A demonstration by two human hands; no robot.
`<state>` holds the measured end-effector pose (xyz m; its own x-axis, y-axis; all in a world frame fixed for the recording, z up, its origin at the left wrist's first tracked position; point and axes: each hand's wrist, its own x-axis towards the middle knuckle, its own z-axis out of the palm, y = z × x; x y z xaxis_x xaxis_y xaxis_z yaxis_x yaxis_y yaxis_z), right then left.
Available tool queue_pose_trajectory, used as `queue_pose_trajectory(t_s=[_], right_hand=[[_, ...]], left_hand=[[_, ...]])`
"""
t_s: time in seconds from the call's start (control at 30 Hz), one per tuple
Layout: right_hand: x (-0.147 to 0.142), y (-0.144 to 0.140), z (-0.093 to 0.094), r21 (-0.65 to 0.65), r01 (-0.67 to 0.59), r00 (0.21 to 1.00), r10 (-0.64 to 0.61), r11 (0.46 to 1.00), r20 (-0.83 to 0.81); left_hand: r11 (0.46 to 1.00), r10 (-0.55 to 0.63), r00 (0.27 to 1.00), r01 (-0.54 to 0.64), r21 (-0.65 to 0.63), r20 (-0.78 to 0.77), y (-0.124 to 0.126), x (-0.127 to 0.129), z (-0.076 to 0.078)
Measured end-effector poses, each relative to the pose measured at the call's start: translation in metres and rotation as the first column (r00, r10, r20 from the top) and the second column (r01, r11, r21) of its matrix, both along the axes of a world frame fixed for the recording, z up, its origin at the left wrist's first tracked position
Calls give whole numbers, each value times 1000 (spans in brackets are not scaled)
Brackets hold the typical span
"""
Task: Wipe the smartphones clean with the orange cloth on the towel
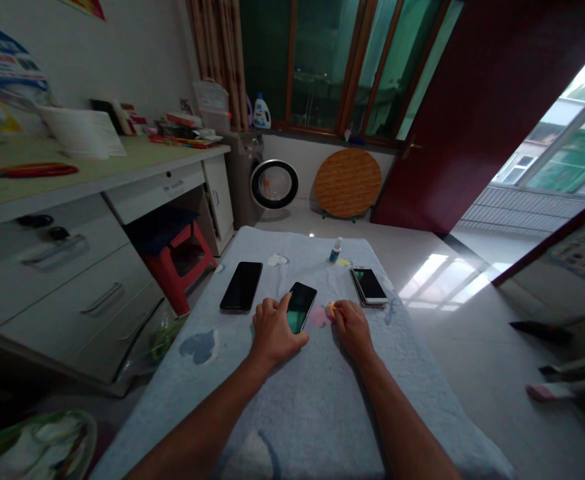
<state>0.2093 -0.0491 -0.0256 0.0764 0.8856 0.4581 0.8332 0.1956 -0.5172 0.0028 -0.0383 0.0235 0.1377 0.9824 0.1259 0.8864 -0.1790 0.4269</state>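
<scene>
Three phones (301, 307) — blue-clothed table (282, 400)

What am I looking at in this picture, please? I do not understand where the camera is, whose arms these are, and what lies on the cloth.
There is no machine here. The camera sits on a person's head and looks forward and down, so the two bare arms coming from the bottom edge are that person's own.

A pale blue towel covers the surface. The left hand rests on the near end of a dark phone, pressing it down rather than lifting it. The right hand lies beside it and pinches a small piece of cloth; a pink patch shows between the two hands.

Further away lie a second black phone on the left, a stack of phones on the right, and a small bottle near the far edge.
</scene>
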Motion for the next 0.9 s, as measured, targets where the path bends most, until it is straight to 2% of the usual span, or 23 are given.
queue_pose_trajectory(t_s=[0.13, 0.23, 0.37, 0.63, 0.77, 0.9], right_hand=[[-2, -1, 0, 50, 9, 991, -16, 999, 132], [-5, -1, -1, 17, -12, 987, 9, 1000, 162], [-6, -1, 0, -67, -30, 993, 38, 997, 114], [-22, -6, 16, -58, -110, 981, 99, 992, -169], [-38, -19, 22, -127, -277, 955, 258, 953, -143], [-45, -28, 21, -165, -304, 953, 297, 938, -67]], left_hand=[[1000, 18, 999, -18, 5, -27, -5, 10, -11], [1000, 7, 1000, -6, 27, -23, -8, 14, -16], [998, -55, 999, 54, 34, 1, -9, 15, -22], [990, -144, 989, 143, -20, -41, -8, 11, -27], [968, -248, 968, 247, -40, -33, -3, 0, -28], [940, -338, 941, 338, -50, 6, 2, -10, -28]])
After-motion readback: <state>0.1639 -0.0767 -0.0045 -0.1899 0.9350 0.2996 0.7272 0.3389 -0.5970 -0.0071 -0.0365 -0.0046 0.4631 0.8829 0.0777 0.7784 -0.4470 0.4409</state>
